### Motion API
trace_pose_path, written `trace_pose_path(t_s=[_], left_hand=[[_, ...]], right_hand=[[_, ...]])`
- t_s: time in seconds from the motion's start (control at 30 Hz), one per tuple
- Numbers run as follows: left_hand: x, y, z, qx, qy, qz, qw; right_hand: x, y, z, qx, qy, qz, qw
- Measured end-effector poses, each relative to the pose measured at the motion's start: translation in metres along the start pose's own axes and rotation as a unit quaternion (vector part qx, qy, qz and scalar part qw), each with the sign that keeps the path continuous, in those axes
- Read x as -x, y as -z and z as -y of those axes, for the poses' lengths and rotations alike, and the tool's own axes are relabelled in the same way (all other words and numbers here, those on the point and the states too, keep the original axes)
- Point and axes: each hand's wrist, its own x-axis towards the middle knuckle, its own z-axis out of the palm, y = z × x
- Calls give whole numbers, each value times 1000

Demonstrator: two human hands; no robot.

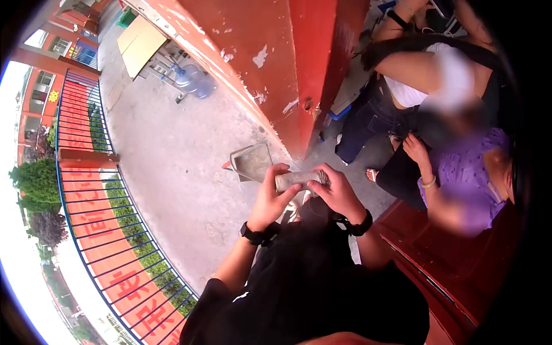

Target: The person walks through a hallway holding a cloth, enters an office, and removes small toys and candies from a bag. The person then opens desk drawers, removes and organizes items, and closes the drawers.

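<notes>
Between my two hands, in front of my body, is a greyish, roll-shaped thing [292, 181]; its exact kind is hard to make out. My left hand [270, 197] grips its left end, thumb on the near side. The other end is held by my right hand [340, 194], fingers curled over it and thumb pressed near the middle. Dark bands circle both wrists. Just beyond my left hand, a grey dustpan-like container [253, 162] with a raised rim stands on the concrete floor.
A red, paint-chipped door [276, 63] juts out ahead. On the right are a person in purple [468, 172] and another in white [408, 89]. A blue water jug [195, 81] and a table [141, 43] stand far left, beyond a railing [86, 230].
</notes>
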Motion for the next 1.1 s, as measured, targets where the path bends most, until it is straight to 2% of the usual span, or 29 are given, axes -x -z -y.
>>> trace_pose_path(t_s=[0.07,0.1,0.13,0.27,0.3,0.33,0.4,0.43,0.53,0.57,0.67,0.7,0.73,0.8,0.83,0.87,0.9,0.93,1.0,1.03,1.1], left_hand=[[-6,5,-16,-16,1,33,999],[-7,3,-34,-99,-16,35,994],[-12,1,-45,-207,-79,35,975],[-25,7,-58,-152,122,28,980],[-26,9,-63,-119,173,17,978],[-25,11,-63,-114,163,11,980],[-22,12,-59,-92,137,-3,986],[-20,8,-50,-142,-13,-41,989],[-6,-2,-62,-54,-59,-41,996],[-3,0,-63,-64,-40,-44,996],[-2,15,-44,-76,14,-45,996],[-2,15,-56,-22,91,-33,995],[-3,20,-48,-24,65,-11,998],[-7,24,-23,-21,12,58,998],[-7,20,-22,54,-5,99,994],[-7,19,-20,66,-6,154,986],[-1,17,-24,50,-5,209,977],[-4,18,-29,27,-17,262,964],[-7,15,-13,-16,-52,340,939],[-6,11,-13,-16,-39,366,930],[5,7,-15,-47,-21,410,911]], right_hand=[[-12,6,2,-45,-33,16,998],[-18,5,1,-89,-45,0,995],[-23,13,1,-72,-52,35,995],[-40,14,9,-53,154,-64,985],[-43,15,11,-47,169,-62,983],[-45,15,13,-40,184,-60,980],[-50,24,14,-33,145,13,989],[-53,24,12,-54,111,32,992],[-56,29,26,-28,15,75,997],[-57,33,30,8,-9,136,991],[-41,19,38,-7,150,65,986],[-33,22,45,9,110,96,989],[-26,15,45,29,166,35,985],[-7,9,43,38,130,1,991],[5,6,50,22,85,-39,995],[24,2,55,-7,20,-53,998],[44,0,61,-38,-43,-70,996],[56,-7,56,-42,-62,-97,992],[91,-31,43,13,-12,-202,979],[110,-41,49,-18,-52,-218,974],[144,-79,50,1,-38,-328,944]])
